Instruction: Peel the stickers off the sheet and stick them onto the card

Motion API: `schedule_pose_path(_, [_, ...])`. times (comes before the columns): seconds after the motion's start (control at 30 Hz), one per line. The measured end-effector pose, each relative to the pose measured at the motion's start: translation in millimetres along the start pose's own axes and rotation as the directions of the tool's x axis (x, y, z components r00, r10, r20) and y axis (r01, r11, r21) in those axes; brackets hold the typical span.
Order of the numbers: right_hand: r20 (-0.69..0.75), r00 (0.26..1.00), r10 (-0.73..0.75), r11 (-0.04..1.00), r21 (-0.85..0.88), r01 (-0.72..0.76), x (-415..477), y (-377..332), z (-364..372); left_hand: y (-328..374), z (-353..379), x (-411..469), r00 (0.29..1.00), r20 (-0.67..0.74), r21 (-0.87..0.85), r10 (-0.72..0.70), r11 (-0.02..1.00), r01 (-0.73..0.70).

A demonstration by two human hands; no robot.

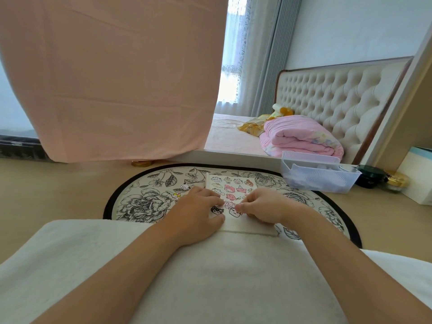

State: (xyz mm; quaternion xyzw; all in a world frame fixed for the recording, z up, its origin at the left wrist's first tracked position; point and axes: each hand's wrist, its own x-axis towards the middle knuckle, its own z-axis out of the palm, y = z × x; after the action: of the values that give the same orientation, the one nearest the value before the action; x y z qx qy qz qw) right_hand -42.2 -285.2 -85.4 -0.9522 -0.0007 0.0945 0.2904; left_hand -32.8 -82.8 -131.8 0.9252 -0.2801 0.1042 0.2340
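Item: sticker sheet, printed with small cartoon figures, lying on a floral placemat straight ahead of us. Its long axis runs away from us and its near end sits between our hands. Beneath that near end shows a thick white slab, which we take to be the card. Left hand: laid on the sheet's left edge, fingers fairly straight and pressing down, the thumb just below a dark-headed figure. Right hand: fingers curled, thumb and forefinger tips drawn together at the sheet's near end, pinching at a pink-and-white sticker. We cannot tell whether its edge is lifted yet. Relation that counts: the sticker lies between the two hands, touching the right fingertips and just beside the left ones, so the right hand is placed to peel while the left anchors. We judge the pull should go up and towards us, along the sheet's length.
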Motion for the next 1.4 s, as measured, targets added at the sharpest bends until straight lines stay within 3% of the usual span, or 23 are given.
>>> schedule_pose_path(0.5, [-0.022,0.999,0.027,0.988,-0.154,-0.031,11,-1,7,-1,2,0,0.999,-0.015,0.049,0.033,0.998,-0.033])
schedule_pose_path(0.7, [-0.062,0.998,0.009,0.981,-0.193,-0.021,9,-4,11,2,0,0,0.99,-0.062,0.033,0.125,0.992,-0.124])
schedule_pose_path(1.07, [-0.319,0.937,-0.144,0.929,-0.37,0.017,-18,-4,18,16,-2,-5,0.984,-0.011,0.167,0.18,0.97,-0.175])
schedule_pose_path(1.2, [-0.208,0.916,-0.343,0.823,-0.538,0.185,-33,-1,28,20,-2,-8,0.986,0.009,0.195,0.165,0.967,-0.164])
schedule_pose_path(1.3, [-0.134,0.908,-0.396,0.755,-0.611,0.239,-46,8,32,19,-1,-8,0.987,0.007,0.213,0.161,0.964,-0.158])
schedule_pose_path(1.4, [-0.112,0.906,-0.408,0.752,-0.604,0.264,-55,15,31,19,1,-8,0.986,0.025,0.225,0.165,0.96,-0.167])
